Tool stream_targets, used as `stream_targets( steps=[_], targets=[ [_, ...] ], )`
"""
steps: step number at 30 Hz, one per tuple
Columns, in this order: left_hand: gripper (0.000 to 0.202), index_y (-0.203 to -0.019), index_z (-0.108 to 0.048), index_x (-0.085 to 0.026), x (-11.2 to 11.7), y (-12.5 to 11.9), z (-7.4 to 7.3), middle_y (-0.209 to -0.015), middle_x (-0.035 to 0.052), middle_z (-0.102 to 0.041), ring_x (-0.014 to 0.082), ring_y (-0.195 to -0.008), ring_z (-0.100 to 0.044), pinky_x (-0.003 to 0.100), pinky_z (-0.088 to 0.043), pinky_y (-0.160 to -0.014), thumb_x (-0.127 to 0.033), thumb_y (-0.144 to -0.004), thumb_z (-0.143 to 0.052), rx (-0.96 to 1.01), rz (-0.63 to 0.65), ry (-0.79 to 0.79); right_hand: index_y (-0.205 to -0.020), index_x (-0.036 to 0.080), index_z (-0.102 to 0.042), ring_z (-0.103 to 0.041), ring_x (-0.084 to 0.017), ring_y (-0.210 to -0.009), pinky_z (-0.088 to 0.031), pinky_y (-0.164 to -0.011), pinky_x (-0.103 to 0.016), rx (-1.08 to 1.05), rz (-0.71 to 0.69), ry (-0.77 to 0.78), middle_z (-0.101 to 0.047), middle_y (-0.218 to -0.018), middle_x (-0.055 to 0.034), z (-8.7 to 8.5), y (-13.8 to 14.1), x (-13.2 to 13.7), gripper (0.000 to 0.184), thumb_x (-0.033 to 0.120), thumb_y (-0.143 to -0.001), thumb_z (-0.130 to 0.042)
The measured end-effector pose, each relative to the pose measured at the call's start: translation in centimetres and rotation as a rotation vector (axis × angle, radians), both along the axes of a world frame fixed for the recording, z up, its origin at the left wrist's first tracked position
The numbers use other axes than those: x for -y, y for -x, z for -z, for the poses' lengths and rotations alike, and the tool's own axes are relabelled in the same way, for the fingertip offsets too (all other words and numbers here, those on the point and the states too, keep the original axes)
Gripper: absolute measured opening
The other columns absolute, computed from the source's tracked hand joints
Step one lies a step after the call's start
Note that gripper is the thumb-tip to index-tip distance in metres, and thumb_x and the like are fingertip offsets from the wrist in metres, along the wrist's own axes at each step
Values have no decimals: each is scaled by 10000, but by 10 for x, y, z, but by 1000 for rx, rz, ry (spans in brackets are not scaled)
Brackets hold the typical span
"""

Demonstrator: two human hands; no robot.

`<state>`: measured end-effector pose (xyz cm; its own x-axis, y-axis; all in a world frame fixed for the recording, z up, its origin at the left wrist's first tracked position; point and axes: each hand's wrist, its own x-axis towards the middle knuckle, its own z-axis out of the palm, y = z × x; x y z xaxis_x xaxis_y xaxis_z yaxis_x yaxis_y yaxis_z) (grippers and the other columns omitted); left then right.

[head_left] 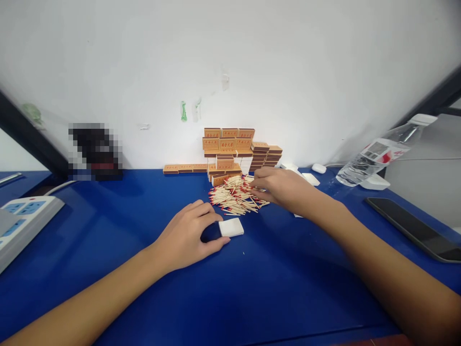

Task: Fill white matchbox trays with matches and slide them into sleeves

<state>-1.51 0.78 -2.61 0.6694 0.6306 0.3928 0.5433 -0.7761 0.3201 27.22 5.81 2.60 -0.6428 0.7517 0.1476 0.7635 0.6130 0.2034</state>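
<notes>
A heap of loose wooden matches (236,198) with red heads lies on the blue table. My right hand (277,185) reaches into the right side of this heap, its fingers pinched together on matches; how many they grip is hidden. Just in front of the heap is a small white matchbox tray (231,228). My left hand (190,230) holds the tray from its left side, with thumb and forefinger at its edges. Behind the heap, orange-brown matchboxes (227,144) are stacked against the wall, and several more lie in a row to their left.
Several white pieces (310,179) lie right of the stack. Farther right are a tilted-looking clear water bottle (382,151) and a black phone (414,228). A white power strip (30,218) sits at the left, and a dark, pixelated object (99,151) stands by the wall.
</notes>
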Motion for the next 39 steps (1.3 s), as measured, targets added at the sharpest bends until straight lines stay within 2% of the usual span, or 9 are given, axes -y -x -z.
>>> stream_targets(
  steps=[6, 14, 17, 19, 22, 27, 29, 33, 39],
  targets=[
    [258, -1075, -745, -181, -3, 0, 1, -982, 64, -700, 251, -921, -617, 417, -529, -838, -404, -946, -745, 12, -53, 0, -852, 173, -733, -647, -202, -849, -415, -707, -324, -161, -143, 141, -700, -966, -88, -5, 21, 29, 286, 260, -1065, -563],
    [259, -1063, -734, -175, -2, -1, 2, -979, 70, -699, 249, -914, -608, 424, -528, -843, -408, -949, -741, 7, -50, 9, -902, 168, -755, -666, -212, -853, -406, -665, -318, 47, -171, 104, -732, -970, -92, 4, 51, 51, 139, 107, -984, -661],
    [262, -1061, -733, -173, -2, -1, 2, -980, 73, -701, 249, -912, -609, 428, -530, -847, -412, -953, -736, 6, -52, 12, -963, 170, -754, -676, -217, -874, -433, -685, -319, 10, -186, 102, -741, -1003, -94, 5, 50, 52, 96, 121, -986, -674],
    [263, -1071, -733, -176, -2, 0, 1, -982, 73, -702, 250, -913, -609, 426, -530, -846, -411, -952, -737, 4, -51, 11, -1045, 173, -748, -690, -226, -908, -461, -721, -322, -61, -179, 119, -746, -1036, -91, 4, 45, 52, 71, 189, -997, -697],
    [267, -1088, -735, -184, -2, 1, 0, -991, 74, -700, 251, -922, -606, 424, -530, -847, -415, -955, -736, -2, -48, 20, -1115, 193, -738, -703, -233, -933, -488, -772, -332, -163, -164, 167, -746, -1066, -85, 3, 32, 51, 168, 310, -996, -731],
    [351, -1168, -726, -190, -3, 5, 0, -998, 71, -703, 250, -929, -614, 428, -530, -863, -467, -952, -742, -7, -41, 22, -1124, 195, -720, -713, -234, -925, -490, -781, -337, -211, -99, 332, -758, -1033, -63, 6, 18, 48, 227, 367, -980, -750],
    [344, -1170, -717, -187, -3, 7, -1, -994, 62, -705, 238, -917, -618, 419, -527, -862, -463, -964, -730, 3, -33, 14, -1095, 196, -719, -711, -226, -900, -477, -766, -331, -230, -81, 353, -766, -1012, -53, 7, 18, 48, 207, 364, -979, -752],
    [237, -1059, -705, -190, -3, 9, -5, -962, 44, -695, 211, -874, -610, 384, -514, -820, -416, -985, -705, 6, -31, 9, -951, 193, -714, -680, -194, -802, -439, -712, -315, -242, -78, 367, -752, -906, -30, 9, 21, 48, 121, 300, -1007, -712],
    [167, -984, -707, -199, -4, 9, -2, -876, 14, -670, 175, -827, -602, 320, -488, -746, -362, -1013, -691, 32, -1, 40, -906, 194, -693, -653, -183, -799, -429, -724, -317, -273, -146, 357, -741, -932, -50, 15, 23, 50, 198, 271, -1065, -603]
  ],
)
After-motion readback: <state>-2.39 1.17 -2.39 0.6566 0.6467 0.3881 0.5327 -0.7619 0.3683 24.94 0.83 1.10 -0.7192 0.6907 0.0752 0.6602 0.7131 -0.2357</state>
